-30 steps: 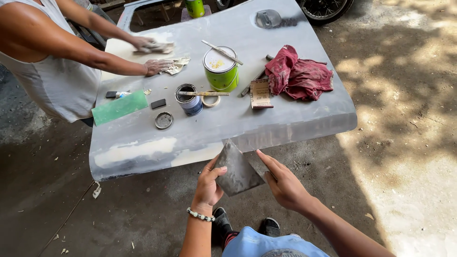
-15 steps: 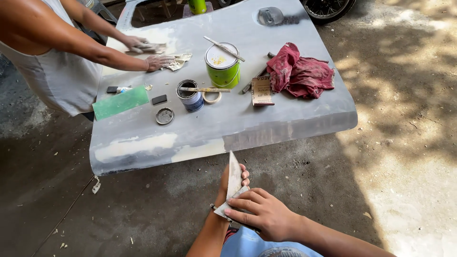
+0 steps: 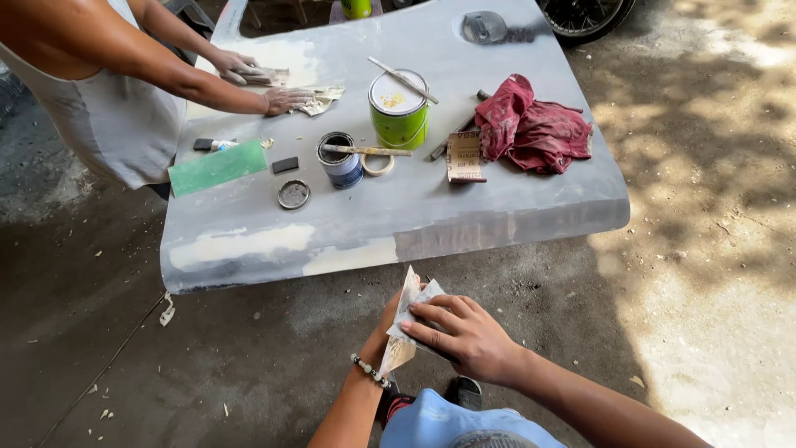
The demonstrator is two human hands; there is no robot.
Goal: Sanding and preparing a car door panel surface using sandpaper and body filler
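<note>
Item: sandpaper sheet (image 3: 408,314), mid-fold, my right hand (image 3: 464,336) and left hand (image 3: 388,319) fingers clamped on it; grey panel (image 3: 464,216) at twelve o'clock; next calls for a firm crease.

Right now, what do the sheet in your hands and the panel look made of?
Sheet: sandpaper by the look, stiff pale paper folding sharply between the left hand and right hand. Panel: probably primed sheet metal, matte grey, with pale filler-like patches along the front edge.

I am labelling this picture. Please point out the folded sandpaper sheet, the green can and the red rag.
folded sandpaper sheet (image 3: 408,309): head view, upper flap above the fingers.
green can (image 3: 400,122): head view, front wall.
red rag (image 3: 535,126): head view, middle folds.
</note>
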